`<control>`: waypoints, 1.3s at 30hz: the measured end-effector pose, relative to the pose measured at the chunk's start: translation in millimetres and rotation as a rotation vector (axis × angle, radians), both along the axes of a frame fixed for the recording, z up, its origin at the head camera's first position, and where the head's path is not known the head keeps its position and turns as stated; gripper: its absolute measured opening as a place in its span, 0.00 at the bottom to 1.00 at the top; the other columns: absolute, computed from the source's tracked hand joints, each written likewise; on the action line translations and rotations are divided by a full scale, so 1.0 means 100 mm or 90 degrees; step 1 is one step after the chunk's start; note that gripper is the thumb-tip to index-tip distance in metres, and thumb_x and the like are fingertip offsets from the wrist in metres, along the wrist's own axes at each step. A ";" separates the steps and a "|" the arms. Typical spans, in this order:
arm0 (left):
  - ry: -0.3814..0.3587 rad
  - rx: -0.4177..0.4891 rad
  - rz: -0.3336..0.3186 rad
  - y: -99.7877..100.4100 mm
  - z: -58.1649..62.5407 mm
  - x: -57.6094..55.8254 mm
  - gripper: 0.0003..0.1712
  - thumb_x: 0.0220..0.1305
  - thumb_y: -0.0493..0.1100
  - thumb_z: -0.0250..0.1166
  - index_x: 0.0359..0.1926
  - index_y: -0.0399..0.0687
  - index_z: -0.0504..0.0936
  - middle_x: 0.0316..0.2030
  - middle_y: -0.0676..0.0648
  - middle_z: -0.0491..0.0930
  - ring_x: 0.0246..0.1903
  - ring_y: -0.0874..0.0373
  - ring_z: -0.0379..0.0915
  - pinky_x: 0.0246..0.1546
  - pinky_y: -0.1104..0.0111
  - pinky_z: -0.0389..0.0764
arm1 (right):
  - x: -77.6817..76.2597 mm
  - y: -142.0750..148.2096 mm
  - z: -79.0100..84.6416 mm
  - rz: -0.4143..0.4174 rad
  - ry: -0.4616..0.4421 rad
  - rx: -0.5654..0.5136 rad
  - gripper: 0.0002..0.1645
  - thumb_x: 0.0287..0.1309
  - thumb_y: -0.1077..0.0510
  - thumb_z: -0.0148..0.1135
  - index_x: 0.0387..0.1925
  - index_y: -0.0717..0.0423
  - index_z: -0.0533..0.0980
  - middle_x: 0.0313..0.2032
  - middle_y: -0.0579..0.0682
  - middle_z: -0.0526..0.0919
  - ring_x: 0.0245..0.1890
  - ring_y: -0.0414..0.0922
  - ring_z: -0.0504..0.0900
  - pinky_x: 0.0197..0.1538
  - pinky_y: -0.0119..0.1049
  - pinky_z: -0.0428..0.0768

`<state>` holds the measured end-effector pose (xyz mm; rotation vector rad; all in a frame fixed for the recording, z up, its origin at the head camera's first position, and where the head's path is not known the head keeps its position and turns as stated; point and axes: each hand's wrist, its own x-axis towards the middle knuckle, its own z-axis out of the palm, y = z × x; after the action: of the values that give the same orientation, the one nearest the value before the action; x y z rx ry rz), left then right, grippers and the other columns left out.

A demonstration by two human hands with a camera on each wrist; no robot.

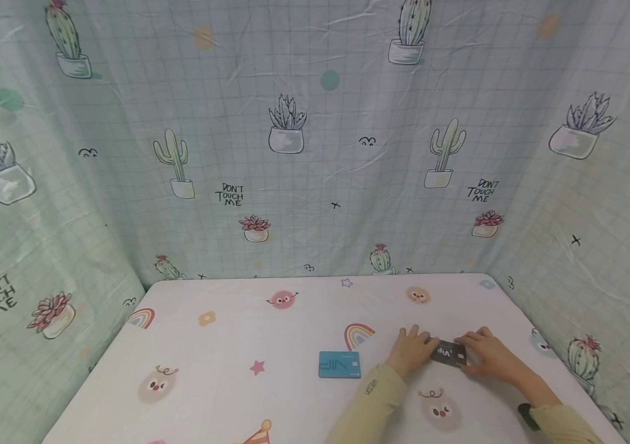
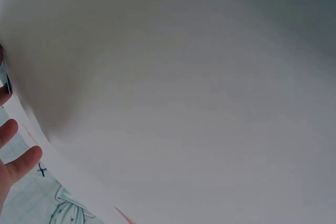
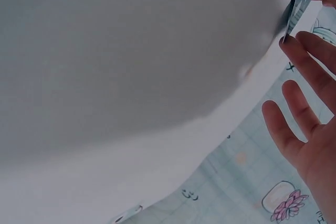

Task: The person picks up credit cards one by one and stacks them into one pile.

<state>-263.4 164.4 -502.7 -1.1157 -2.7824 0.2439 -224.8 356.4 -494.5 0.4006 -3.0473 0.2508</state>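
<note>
A black card with "Vip" lettering (image 1: 448,353) is held between two hands over the right part of the table. My left hand (image 1: 412,351) pinches its left end, and my right hand (image 1: 489,356) grips the right end with thumb and fingertips. Seen almost edge-on, the card (image 3: 298,9) shows between the fingers in the right wrist view, where the other right fingers spread apart. Only a sliver of the card's edge and a few left-hand fingers (image 2: 21,166) appear in the left wrist view. To the left of the hands, a blue card (image 1: 339,364) lies flat on the table.
The white table (image 1: 198,364) carries printed rainbows, faces and stars. Curtains with cactus prints (image 1: 315,172) hang behind it and along both sides. A dark object (image 1: 528,416), partly hidden, shows by the right sleeve.
</note>
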 end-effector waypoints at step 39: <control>0.090 -0.001 -0.067 -0.17 0.10 -0.04 0.28 0.55 0.64 0.53 0.56 0.66 0.65 0.51 0.60 0.69 0.54 0.64 0.62 0.56 0.66 0.67 | 0.09 -0.11 0.14 0.059 0.173 -0.004 0.30 0.23 0.47 0.75 0.37 0.50 0.77 0.32 0.39 0.73 0.34 0.39 0.63 0.33 0.35 0.68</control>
<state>-267.2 147.6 -492.5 -1.1920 -2.5932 0.3012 -216.2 345.6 -480.8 0.5291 -2.7651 0.1924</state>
